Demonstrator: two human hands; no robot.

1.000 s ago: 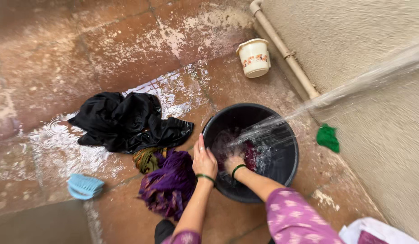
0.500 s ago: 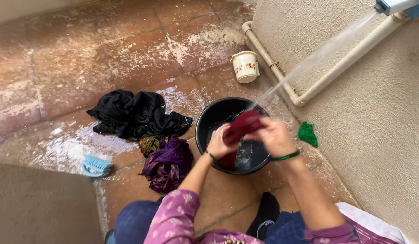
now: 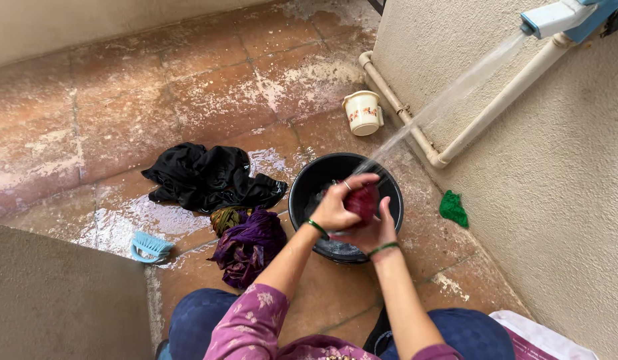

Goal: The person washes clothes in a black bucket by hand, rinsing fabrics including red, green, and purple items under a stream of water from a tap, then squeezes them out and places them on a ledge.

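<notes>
Left hand (image 3: pixel 337 208) and right hand (image 3: pixel 374 230) raised over black bucket (image 3: pixel 302 193), fingers of both clenched around wet maroon cloth (image 3: pixel 362 200), forearms angled inward

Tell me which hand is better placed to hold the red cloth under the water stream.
Probably the right hand: it cups the red cloth from below on the side nearer the water stream. The left hand grips it from the far side, over the black bucket.

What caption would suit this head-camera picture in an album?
Both hands, left hand and right hand, wring a dark red cloth over a black bucket under a water stream.
</notes>
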